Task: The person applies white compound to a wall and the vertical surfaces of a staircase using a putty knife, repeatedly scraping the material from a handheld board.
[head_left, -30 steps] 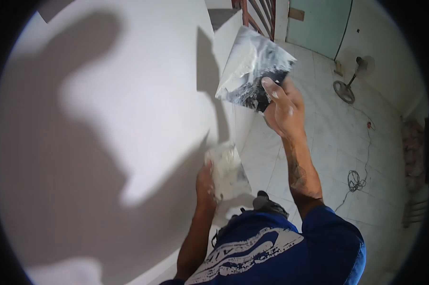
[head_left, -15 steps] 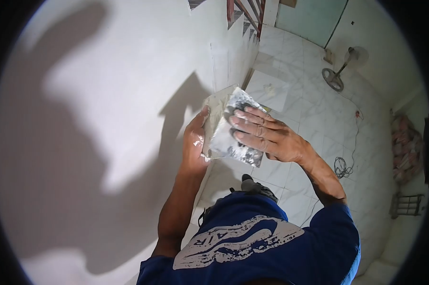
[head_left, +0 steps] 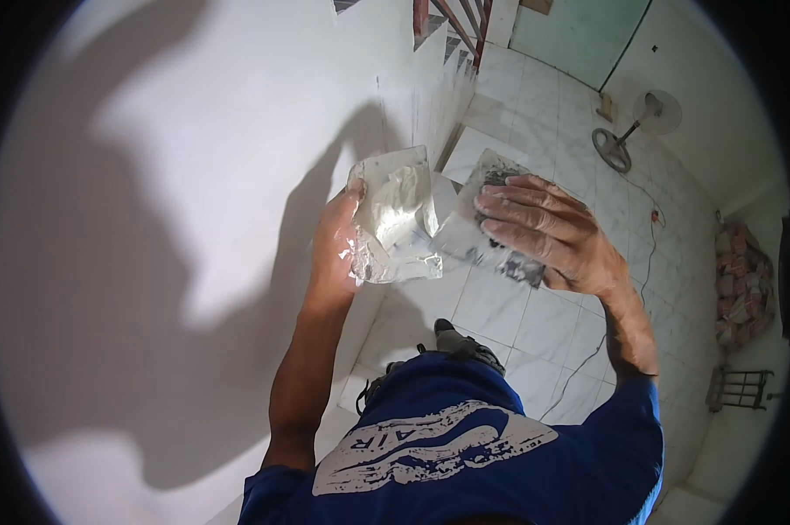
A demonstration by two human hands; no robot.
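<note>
My left hand (head_left: 335,241), smeared with white paste, grips the left edge of a pale flat plate (head_left: 369,179). A thick mound of creamy white paste (head_left: 401,203) lies on that plate. To the right, my right hand (head_left: 552,229) is closed on a second flat plate (head_left: 469,210), its dusty fingers laid across the dark-smudged face. A narrow gap shows between much of the two plates; whether their lower corners touch I cannot tell. The thumb of my right hand is hidden.
A white wall (head_left: 211,262) with shadows stands close on my left. On the tiled floor are a fan (head_left: 612,149) and a cable (head_left: 579,372). Stairs (head_left: 430,26) rise at the top, and bundled sacks (head_left: 745,284) and a metal rack (head_left: 741,388) are at right.
The two plates have moved apart, my left hand leftward and my right hand rightward. The paste on the left plate is now in fuller view.
</note>
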